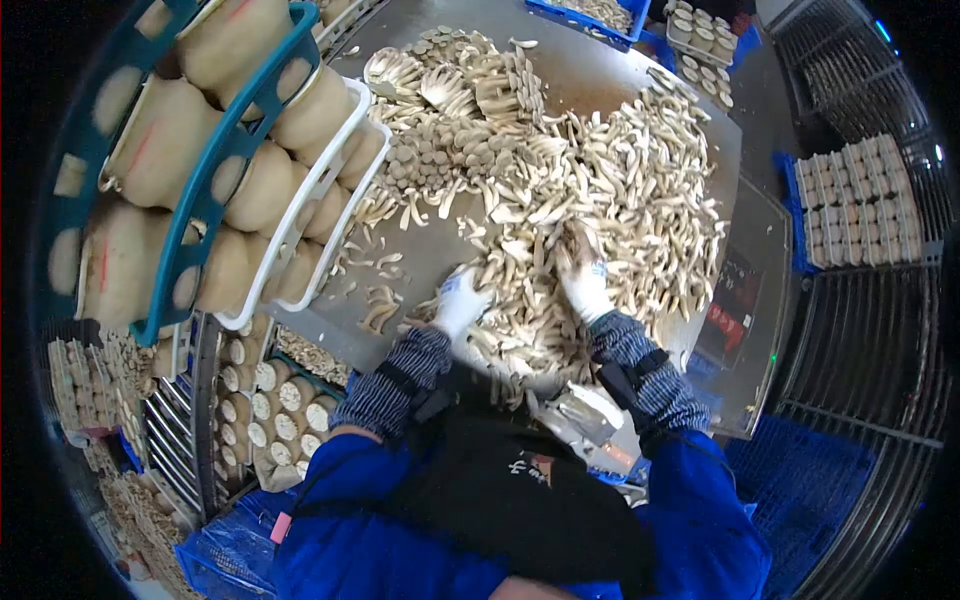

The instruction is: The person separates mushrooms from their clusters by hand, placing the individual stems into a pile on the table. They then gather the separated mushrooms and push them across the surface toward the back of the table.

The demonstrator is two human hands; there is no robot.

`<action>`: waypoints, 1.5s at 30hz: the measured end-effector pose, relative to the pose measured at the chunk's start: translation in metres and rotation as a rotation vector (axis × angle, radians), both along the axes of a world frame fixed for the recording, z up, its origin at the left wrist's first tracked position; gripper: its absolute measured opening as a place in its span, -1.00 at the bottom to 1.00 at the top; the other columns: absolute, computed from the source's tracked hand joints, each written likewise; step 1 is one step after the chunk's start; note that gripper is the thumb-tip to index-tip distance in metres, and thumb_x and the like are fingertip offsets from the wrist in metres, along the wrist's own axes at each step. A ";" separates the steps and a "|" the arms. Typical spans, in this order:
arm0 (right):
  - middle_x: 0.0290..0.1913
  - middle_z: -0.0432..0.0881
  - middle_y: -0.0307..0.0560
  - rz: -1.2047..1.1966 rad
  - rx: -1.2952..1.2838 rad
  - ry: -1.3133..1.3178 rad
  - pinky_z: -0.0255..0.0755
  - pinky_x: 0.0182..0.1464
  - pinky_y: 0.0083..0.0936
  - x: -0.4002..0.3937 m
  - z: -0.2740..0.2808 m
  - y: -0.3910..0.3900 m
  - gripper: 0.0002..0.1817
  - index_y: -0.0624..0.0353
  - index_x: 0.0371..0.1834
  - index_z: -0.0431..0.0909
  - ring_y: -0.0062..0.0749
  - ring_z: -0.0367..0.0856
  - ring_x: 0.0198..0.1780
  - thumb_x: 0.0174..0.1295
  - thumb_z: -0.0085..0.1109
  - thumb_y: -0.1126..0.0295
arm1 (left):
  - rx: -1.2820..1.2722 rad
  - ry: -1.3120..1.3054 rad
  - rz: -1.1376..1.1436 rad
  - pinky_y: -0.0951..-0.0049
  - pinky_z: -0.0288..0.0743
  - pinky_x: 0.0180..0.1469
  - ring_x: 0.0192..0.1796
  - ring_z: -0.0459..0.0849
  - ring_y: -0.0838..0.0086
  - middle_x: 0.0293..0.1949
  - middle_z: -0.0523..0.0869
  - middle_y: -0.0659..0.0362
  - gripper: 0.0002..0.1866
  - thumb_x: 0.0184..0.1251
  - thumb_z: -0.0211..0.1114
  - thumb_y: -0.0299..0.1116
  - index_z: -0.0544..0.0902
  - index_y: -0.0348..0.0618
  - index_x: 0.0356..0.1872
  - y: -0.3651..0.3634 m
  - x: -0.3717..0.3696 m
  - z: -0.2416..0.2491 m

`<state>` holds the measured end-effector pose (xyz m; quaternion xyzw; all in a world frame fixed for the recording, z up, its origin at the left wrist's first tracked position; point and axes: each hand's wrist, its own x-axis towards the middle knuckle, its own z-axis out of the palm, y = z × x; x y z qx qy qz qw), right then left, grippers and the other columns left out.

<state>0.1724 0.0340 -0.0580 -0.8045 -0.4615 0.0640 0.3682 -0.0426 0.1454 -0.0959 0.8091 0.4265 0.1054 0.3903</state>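
A large heap of loose pale mushrooms [640, 190] covers much of the metal table [440, 235]. Bunched mushroom clusters [450, 90] lie at its far left. My left hand [462, 300], in a white glove, rests at the heap's near left edge with its fingers pointing right among the stems. To its right, my right hand [584, 278] reaches forward into the heap, its gloved fingers extended and stained brown at the tips. Mushrooms around the fingers partly hide both hands. Neither hand visibly grips a single piece.
Stacked teal and white crates [225, 170] of bottles rise close on the left. A scale-like device [590, 415] stands at the near edge before my apron. Blue crates [800, 470] are at the right, and a bottle rack [860, 205] stands farther back.
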 end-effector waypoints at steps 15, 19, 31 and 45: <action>0.02 0.67 0.13 0.558 -0.849 -0.536 0.42 0.17 -0.18 0.152 -0.044 0.231 -0.62 0.22 -0.13 0.70 -0.08 0.61 0.11 0.13 0.11 0.18 | -0.392 -0.221 0.425 0.24 0.56 -0.06 -0.16 0.71 0.16 -0.14 0.69 -0.18 -0.62 0.18 0.39 -0.32 0.60 -0.36 -0.05 0.022 -0.035 -0.004; -0.08 0.69 0.16 0.353 -0.764 -0.441 0.46 0.12 -0.19 0.122 -0.046 0.193 -0.65 0.21 -0.18 0.70 -0.05 0.64 0.04 0.12 0.13 0.19 | -0.345 -0.268 0.379 0.28 0.46 -0.34 -0.42 0.66 0.31 -0.53 0.70 0.01 -0.75 0.28 0.34 -0.31 0.66 -0.37 -0.37 0.021 -0.023 -0.030; 0.03 0.63 0.05 0.623 -0.183 0.111 0.47 0.11 -0.47 -0.023 0.001 0.013 -0.59 0.25 0.20 0.47 -0.30 0.60 0.03 0.38 0.10 0.27 | -0.459 -0.262 -0.156 0.43 0.56 -0.01 -0.11 0.63 0.42 -0.14 0.70 0.18 -0.80 0.37 0.18 -0.50 0.62 -0.19 -0.02 -0.014 0.046 0.002; -0.29 0.69 -0.11 0.077 0.156 0.713 0.44 -0.34 -0.63 -0.058 0.035 -0.038 -0.77 0.34 -0.12 0.61 -0.60 0.56 -0.38 0.29 0.14 0.39 | -0.829 -0.629 0.061 0.54 0.51 -0.04 -0.13 0.63 0.51 -0.08 0.67 0.19 -0.67 0.30 0.21 -0.60 0.53 -0.31 0.09 -0.045 0.029 0.016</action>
